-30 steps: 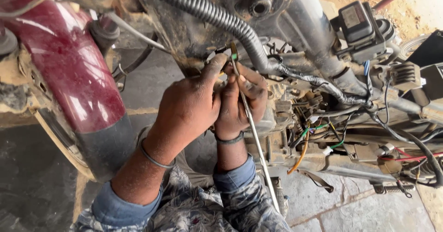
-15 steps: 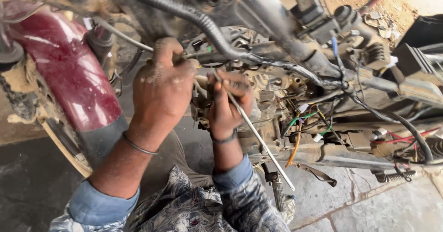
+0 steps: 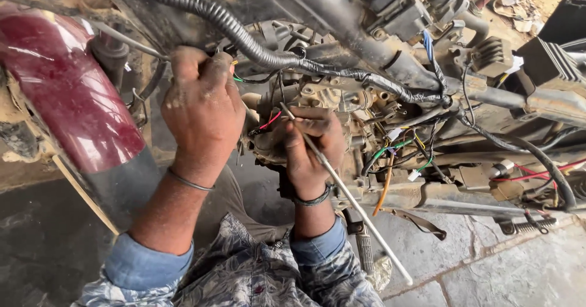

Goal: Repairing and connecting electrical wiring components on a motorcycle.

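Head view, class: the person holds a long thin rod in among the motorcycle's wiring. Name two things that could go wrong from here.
1. The rod, gripped by the right hand, passes close to loose red and green wires; a slip might snag or pull one.
2. The left hand works under the corrugated black hose, among tight metal parts, so fingers could be pinched or scraped.

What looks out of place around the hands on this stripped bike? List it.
Loose coloured wires hang unclipped beside the engine, ends free. The right hand holds a thin metal rod; the left hand grips near the corrugated hose. The maroon fender is dusty.
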